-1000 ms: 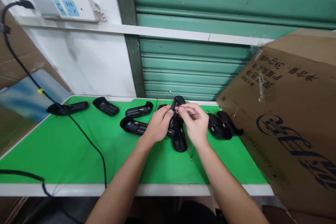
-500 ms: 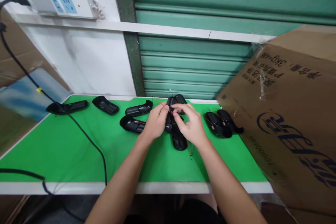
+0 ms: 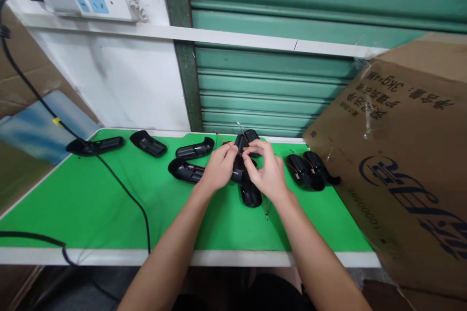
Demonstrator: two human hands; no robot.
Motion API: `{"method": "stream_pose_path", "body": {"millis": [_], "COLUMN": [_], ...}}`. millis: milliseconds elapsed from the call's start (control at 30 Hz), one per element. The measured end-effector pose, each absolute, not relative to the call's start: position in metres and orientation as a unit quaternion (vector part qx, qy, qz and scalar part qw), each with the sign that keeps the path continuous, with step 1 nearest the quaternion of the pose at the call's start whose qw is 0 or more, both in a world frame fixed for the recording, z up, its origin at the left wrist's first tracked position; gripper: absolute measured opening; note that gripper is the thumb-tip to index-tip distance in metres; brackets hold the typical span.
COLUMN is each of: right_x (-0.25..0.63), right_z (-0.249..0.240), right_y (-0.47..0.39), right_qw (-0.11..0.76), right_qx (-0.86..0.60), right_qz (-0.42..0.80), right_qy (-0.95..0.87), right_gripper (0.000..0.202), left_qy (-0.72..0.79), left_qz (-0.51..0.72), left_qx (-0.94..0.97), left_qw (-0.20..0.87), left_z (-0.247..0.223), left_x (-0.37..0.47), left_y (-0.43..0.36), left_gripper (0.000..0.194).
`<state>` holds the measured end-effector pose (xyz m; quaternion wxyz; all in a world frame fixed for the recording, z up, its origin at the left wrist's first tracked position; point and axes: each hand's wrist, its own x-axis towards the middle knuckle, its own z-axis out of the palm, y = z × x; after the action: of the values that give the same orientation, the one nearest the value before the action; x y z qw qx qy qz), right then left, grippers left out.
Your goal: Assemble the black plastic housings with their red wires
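Note:
My left hand (image 3: pixel 220 167) is closed around a black plastic housing (image 3: pixel 239 175), held over the middle of the green table. Thin red and dark wires stick out past it at the top and at the lower right. Against the same housing, my right hand (image 3: pixel 268 167) pinches with thumb and index finger; what sits between those fingertips is too small to make out, perhaps a wire. Another black housing (image 3: pixel 251 195) lies just below the hands, and one more (image 3: pixel 251 136) lies behind them. To the left, a housing (image 3: pixel 182 171) rests close to my left hand.
Several more black housings (image 3: pixel 148 144) lie along the table's back edge, with a pair (image 3: pixel 304 172) at the right. A black cable (image 3: pixel 120 185) crosses the green table (image 3: pixel 109 218) on the left. A large cardboard box (image 3: pixel 408 155) borders the right side, and a green shutter (image 3: pixel 270 77) stands behind.
Both hands stay at the held housing with nearly the same grip. My right fingertips have shifted slightly on it, and the whole view has moved a little.

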<state>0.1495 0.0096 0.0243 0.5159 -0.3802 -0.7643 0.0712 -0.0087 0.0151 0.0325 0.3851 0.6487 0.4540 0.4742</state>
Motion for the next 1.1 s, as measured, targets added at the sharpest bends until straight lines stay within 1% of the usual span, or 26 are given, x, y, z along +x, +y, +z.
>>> {"method": "stream_pose_path", "body": {"millis": [267,500,667,800,967,1100], "right_x": [0.149,0.147,0.147,0.149,0.151,0.150], "right_z": [0.017,0.016,0.020,0.023,0.022,0.019], "right_y": [0.012,0.013,0.012,0.010,0.010,0.009], "right_qw": [0.503,0.486,0.460,0.450,0.424,0.431], "right_qx": [-0.377,-0.361,-0.357,-0.350,-0.360,-0.365], "right_qz": [0.003,-0.112,-0.148,-0.137,-0.080,-0.057], "right_qy": [-0.778,-0.788,-0.800,-0.810,-0.828,-0.823], "right_gripper": [0.017,0.013,0.009,0.009,0.006,0.006], "left_qy": [0.473,0.484,0.482,0.494,0.516,0.507], "left_qz": [0.476,0.474,0.478,0.468,0.437,0.437], "left_qx": [0.626,0.619,0.620,0.635,0.687,0.698], "left_qw": [0.396,0.397,0.393,0.365,0.267,0.254], "left_z": [0.029,0.028,0.028,0.031,0.035,0.036], "left_x": [-0.006,-0.006,-0.006,-0.006,-0.008,-0.009], "left_y": [0.017,0.018,0.016,0.013,0.008,0.006], "left_gripper": [0.030,0.031,0.031,0.032,0.031,0.032]}}
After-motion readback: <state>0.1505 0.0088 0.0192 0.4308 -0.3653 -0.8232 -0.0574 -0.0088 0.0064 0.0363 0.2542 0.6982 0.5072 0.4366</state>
